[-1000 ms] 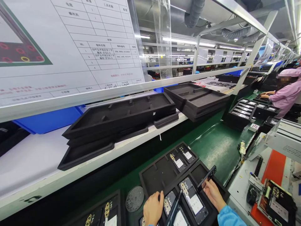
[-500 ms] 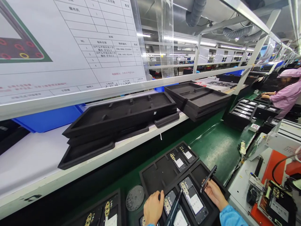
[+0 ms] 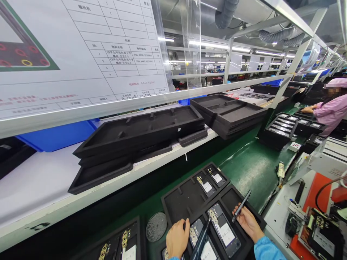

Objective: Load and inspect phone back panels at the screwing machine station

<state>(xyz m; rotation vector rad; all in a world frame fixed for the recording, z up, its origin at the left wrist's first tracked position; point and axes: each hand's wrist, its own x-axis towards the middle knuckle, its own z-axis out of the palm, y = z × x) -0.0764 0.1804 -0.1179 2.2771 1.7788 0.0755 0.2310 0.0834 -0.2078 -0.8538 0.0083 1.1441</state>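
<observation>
My right hand grips a phone body by its lower end, held tilted and nearly edge-on above the foam tray. My left hand is over the near left part of that tray, back upward and fingers curled; what they close on, if anything, is hidden. Beside it a dark pen-shaped tool slants up, its tip over an opened phone with gold rings and a white label. Another opened phone lies partly behind the tool.
A second foam tray holds two phones at its far end. A round ribbed disc lies left of it, near another phone tray. Stacked black trays stand on the shelf. A machine is at right; a person in pink works farther off.
The phone in my right hand has turned slightly, its edge shifting a little. My left hand and the dark tool look nearly unmoved; the whole view has shifted slightly.
</observation>
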